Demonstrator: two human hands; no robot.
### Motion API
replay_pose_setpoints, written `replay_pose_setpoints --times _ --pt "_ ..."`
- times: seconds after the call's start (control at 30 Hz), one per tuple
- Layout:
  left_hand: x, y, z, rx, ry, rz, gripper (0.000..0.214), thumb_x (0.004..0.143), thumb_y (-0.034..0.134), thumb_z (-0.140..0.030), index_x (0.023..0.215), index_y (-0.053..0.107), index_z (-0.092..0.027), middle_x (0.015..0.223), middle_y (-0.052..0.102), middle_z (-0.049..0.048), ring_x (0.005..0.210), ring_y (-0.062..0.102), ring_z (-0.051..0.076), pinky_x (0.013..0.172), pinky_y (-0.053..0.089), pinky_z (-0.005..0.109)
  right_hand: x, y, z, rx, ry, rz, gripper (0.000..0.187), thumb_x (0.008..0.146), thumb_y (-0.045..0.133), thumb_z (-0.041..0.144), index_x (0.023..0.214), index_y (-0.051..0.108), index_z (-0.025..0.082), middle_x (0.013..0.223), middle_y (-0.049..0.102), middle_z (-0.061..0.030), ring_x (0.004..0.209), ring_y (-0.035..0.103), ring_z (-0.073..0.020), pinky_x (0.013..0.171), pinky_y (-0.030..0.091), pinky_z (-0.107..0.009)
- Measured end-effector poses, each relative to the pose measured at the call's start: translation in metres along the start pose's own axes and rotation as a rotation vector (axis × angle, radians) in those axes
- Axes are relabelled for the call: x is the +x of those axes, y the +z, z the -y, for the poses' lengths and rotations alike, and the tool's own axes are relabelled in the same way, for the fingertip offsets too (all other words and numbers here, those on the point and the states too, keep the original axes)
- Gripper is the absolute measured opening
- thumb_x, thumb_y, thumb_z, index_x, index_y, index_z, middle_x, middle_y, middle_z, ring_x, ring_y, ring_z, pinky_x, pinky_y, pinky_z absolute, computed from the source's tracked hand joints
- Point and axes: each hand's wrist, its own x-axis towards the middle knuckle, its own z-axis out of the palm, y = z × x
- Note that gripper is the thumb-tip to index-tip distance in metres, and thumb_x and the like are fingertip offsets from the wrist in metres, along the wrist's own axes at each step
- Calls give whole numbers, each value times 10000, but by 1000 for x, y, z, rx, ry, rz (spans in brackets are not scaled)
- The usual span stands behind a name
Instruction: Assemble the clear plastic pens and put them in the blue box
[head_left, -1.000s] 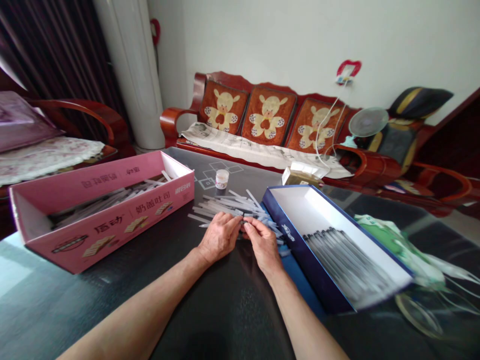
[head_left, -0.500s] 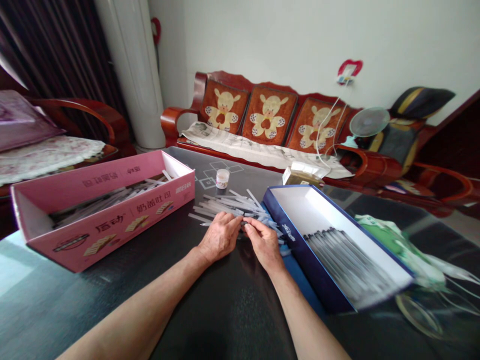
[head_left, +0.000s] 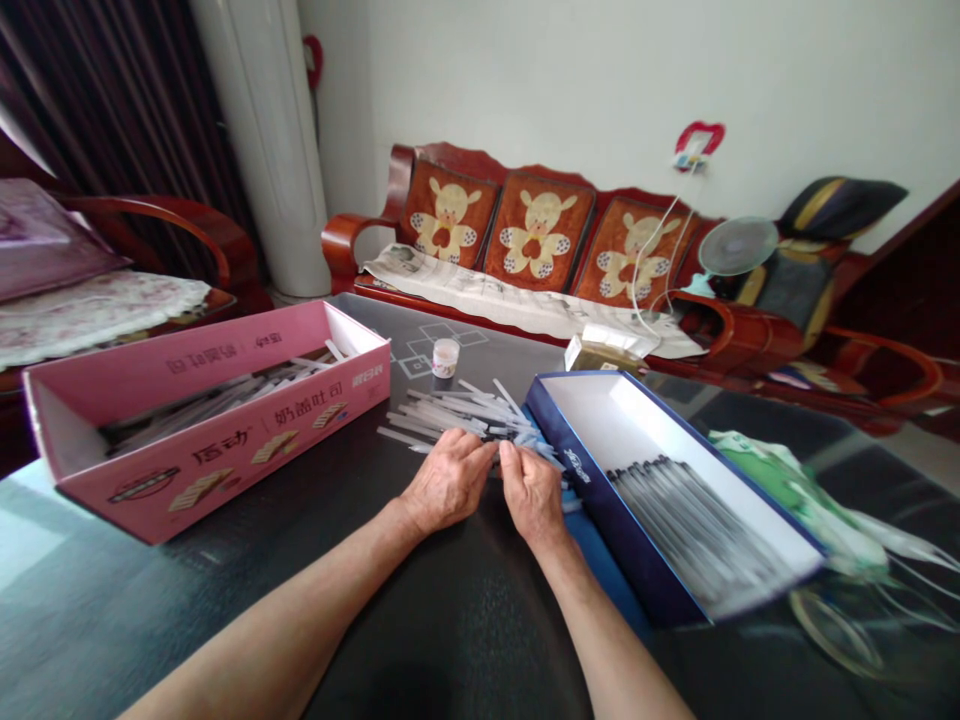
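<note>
My left hand [head_left: 448, 482] and my right hand [head_left: 532, 490] meet over the dark table, fingers closed in a pinch. Whatever lies between the fingertips is too small and hidden to make out. Just beyond the fingers spreads a loose pile of slim, whitish translucent tubes [head_left: 427, 412], which look like pen barrels. To the right, a blue box [head_left: 626, 520] with a white inside holds a row of clear pens with dark ends [head_left: 675, 515]. On the left, a long pink box [head_left: 277, 425] contains more thin tubes [head_left: 247, 392].
A small white cup [head_left: 445, 358] stands behind the pile. Past the blue box lie a green and white plastic bag [head_left: 802, 490] and a roll of clear tape [head_left: 836, 630]. A tissue box [head_left: 604, 352] sits at the table's far edge, before a wooden sofa [head_left: 360, 232].
Both hands have shifted slightly right. My right thumb now points more upright, and the fingertips have changed their hold. The boxes and pile look unchanged.
</note>
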Motion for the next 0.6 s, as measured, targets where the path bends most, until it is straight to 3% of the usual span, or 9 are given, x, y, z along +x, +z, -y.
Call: replay_pose_setpoints --times 0.1,0.23,0.33,0.47,0.6 --pt "-1 2 5 0 -17 -49 309 944 349 -196 1137 576 -114 822 584 87 752 491 187 744 438 338 -1 1 0 62 39 -26 318 942 385 327 740 591 192 704 643 -56 677 588 -169 661 434 -278" --pt "-1 3 8 9 -19 -51 309 941 343 -187 1120 585 -115 814 587 89 748 491 191 733 440 343 -2 2 1 155 -11 5 152 875 489 281 951 587 194 880 654 -62 795 600 -186 700 462 -292" --pt "-1 2 6 6 -16 -47 303 939 350 -188 1110 590 -118 816 585 89 755 484 195 738 439 345 -1 2 1 150 -20 24 140 885 482 288 855 585 198 811 635 -46 761 585 -177 685 447 -283" --pt "-1 1 5 -9 7 -5 294 943 353 -199 1086 601 -132 810 575 82 755 476 192 745 438 338 0 1 -1 84 -5 32 326 935 407 317 662 541 200 660 582 -32 648 544 -160 648 409 -283" --pt "-2 4 8 12 -3 -39 307 943 356 -203 1120 590 -111 812 580 87 753 477 192 744 438 341 -1 0 -1 111 32 -17 241 921 425 302 784 589 189 738 628 -47 705 574 -170 675 427 -285"
